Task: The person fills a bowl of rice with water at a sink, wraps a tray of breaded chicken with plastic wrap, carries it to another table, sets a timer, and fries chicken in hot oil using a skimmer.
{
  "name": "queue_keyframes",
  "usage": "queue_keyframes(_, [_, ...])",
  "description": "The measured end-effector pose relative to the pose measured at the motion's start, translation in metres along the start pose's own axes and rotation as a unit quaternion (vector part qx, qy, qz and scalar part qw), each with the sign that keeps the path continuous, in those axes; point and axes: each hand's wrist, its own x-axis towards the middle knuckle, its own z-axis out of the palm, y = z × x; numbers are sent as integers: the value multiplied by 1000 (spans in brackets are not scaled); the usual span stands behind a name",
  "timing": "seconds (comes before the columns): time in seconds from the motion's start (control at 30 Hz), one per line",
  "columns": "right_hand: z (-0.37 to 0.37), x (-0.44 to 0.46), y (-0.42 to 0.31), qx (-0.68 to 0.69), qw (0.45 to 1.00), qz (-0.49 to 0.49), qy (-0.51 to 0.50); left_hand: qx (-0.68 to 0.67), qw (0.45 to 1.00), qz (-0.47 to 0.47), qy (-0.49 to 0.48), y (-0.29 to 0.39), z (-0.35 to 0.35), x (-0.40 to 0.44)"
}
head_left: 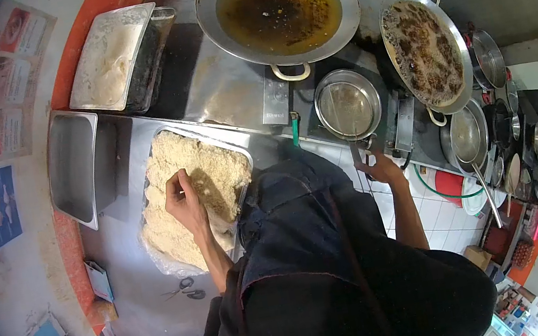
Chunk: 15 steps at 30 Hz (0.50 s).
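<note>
My left hand (186, 204) is over a tray of pale breadcrumbs (200, 158), thumb and fingers pinched together. A small whitish spot shows between the fingertips, too small to name. The crumbs are heaped in the metal tray (241, 150), with clear plastic at its near edge. On the other side, my right hand (382, 170) grips the dark handle of a round strainer (348, 105). The strainer's mesh bowl rests over the stove, in front of two wide pans.
A large wok of dark oil (279, 8) stands at the back. Right of it, a second wok (425, 52) holds bubbling oil with browned pieces. A steel container (77, 166), a lidded container (111, 60) and scissors (186, 290) sit at left. Pans and a ladle (467, 136) crowd the right.
</note>
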Motion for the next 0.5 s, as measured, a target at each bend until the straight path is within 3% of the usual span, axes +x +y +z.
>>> queue_keyframes(0.03, [2,-4,-5,10,998,46,-39,1,1000,2,-3,0,1,2])
queue_keyframes(0.27, [53,8,13,107,993,41,13,0,999,22,-26,-3,8,10])
queue_keyframes(0.33, [51,2,8,154,986,58,-27,4,999,30,-31,-3,8,11])
queue_keyframes(0.4, [59,-1,8,301,948,93,-38,7,999,26,-25,-3,9,11])
queue_keyframes(0.5, [69,5,17,416,904,92,-40,10,999,11,-31,-2,7,11])
